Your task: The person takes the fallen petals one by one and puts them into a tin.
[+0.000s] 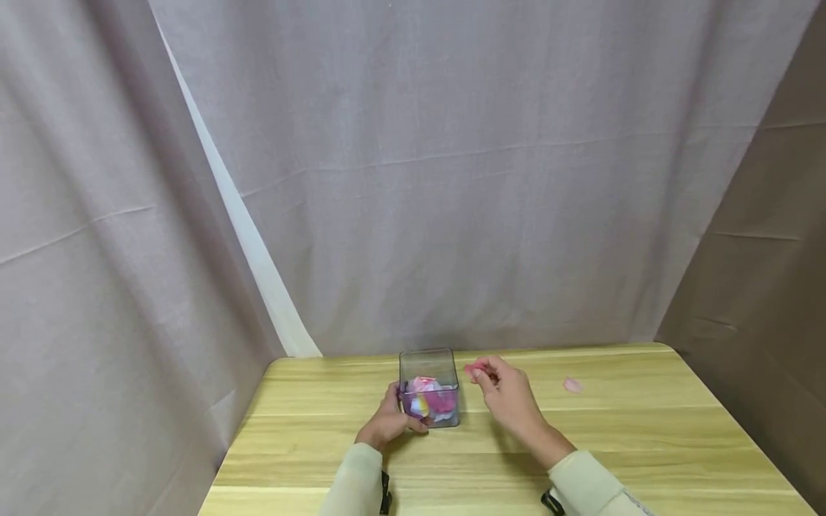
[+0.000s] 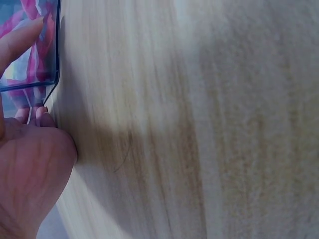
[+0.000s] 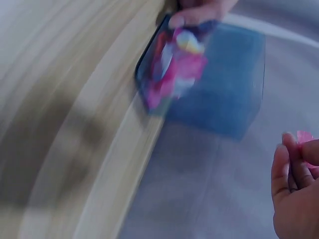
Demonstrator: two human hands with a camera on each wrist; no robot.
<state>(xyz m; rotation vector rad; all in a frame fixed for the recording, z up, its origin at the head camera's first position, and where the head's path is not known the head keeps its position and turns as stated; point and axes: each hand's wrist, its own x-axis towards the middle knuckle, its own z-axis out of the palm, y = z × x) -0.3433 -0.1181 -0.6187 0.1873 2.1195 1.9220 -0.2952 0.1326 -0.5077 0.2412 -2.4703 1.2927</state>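
Observation:
A clear, grey-tinted plastic box (image 1: 427,360) stands on the table, its lower part filled with crumpled pink, white and yellow petal-like pieces (image 1: 442,401). My left hand (image 1: 386,421) grips the box from its left side and near corner; in the left wrist view the thumb lies across the clear wall. To the right of the box, my right hand (image 1: 514,401) is raised and pinches a thin pink petal (image 1: 473,368) between thumb and fingers. The right wrist view shows this petal (image 3: 304,135) at the fingertips, partly hidden by them.
One pale pink petal (image 1: 572,385) lies on the wooden table (image 1: 677,423), right of my right hand. Grey curtains (image 1: 503,215) hang behind the table's far edge and along both sides. A pale gap (image 1: 252,244) shows between the curtains at left.

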